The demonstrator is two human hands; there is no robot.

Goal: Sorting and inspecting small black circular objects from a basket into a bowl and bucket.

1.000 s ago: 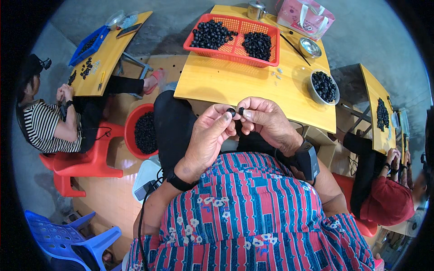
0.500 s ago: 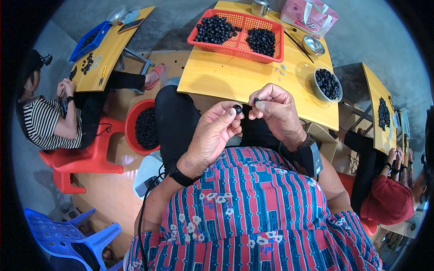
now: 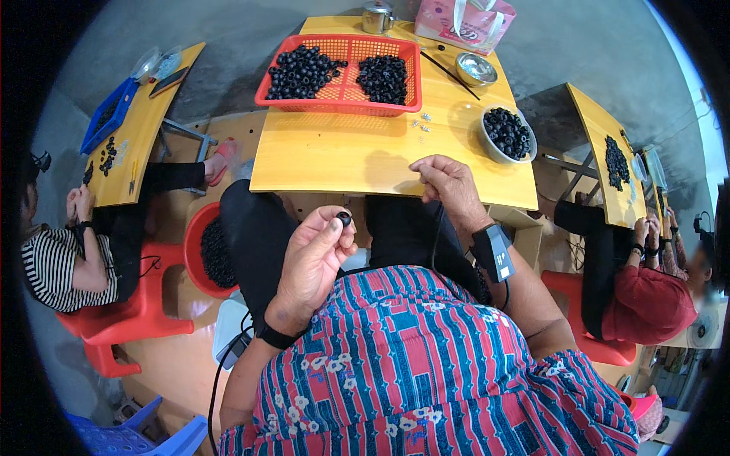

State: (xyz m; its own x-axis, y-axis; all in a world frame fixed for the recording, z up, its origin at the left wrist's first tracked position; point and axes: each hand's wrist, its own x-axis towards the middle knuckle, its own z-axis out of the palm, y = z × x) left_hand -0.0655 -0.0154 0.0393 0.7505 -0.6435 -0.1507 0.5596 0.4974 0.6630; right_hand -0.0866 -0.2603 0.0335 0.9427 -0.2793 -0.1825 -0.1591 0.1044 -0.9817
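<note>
Between the thumb and fingers of my left hand (image 3: 313, 251) is a small black ring-shaped part (image 3: 344, 219), held above my lap. My right hand (image 3: 452, 190) hovers at the near edge of the yellow table (image 3: 319, 163). Its thumb and forefinger are pinched together, and whatever may be between them is too small to make out. Beyond that hand, a few small clear bits (image 3: 423, 125) lie on the tabletop. A pale bowl (image 3: 508, 159) of black ring parts stands to the right of them.
A red basket (image 3: 342, 112) with two heaps of black parts sits at the back, near a metal bowl (image 3: 477, 68), a dark stick (image 3: 450, 74), a metal cup (image 3: 376, 19) and a pink bag (image 3: 464, 26). A red tub (image 3: 192, 258) stands left. People work at both sides.
My hands have drawn apart: the left came down with its ring part, while the right reached to the table edge. The small black piece once in my right fingers no longer shows. My view shifted.
</note>
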